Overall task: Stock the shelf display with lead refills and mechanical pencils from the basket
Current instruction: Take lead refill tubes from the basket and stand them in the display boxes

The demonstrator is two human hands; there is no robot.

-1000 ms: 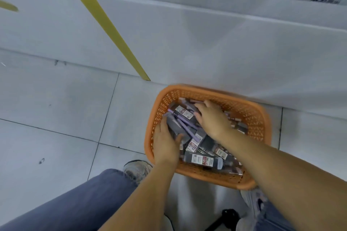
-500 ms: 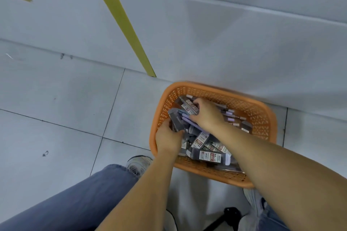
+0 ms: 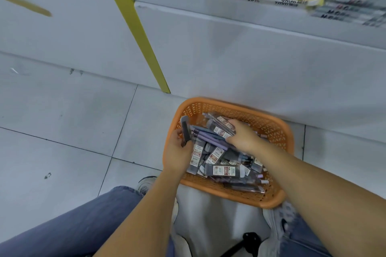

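Reaching into the orange basket (image 3: 278, 129), I work both hands through the pile to sort stock before it goes up to the shelf (image 3: 240, 19) at twelve o'clock. My left hand (image 3: 177, 152), at the basket's nine o'clock, is curled round one slim dark case (image 3: 185, 129), held on end, clear of the rest. My right hand (image 3: 244, 137), nearer one o'clock, is clamped over a bundle of purple pencils (image 3: 208, 141) that pokes out toward my left. Loose lead refills (image 3: 224, 170) lie at six o'clock, just below both hands.
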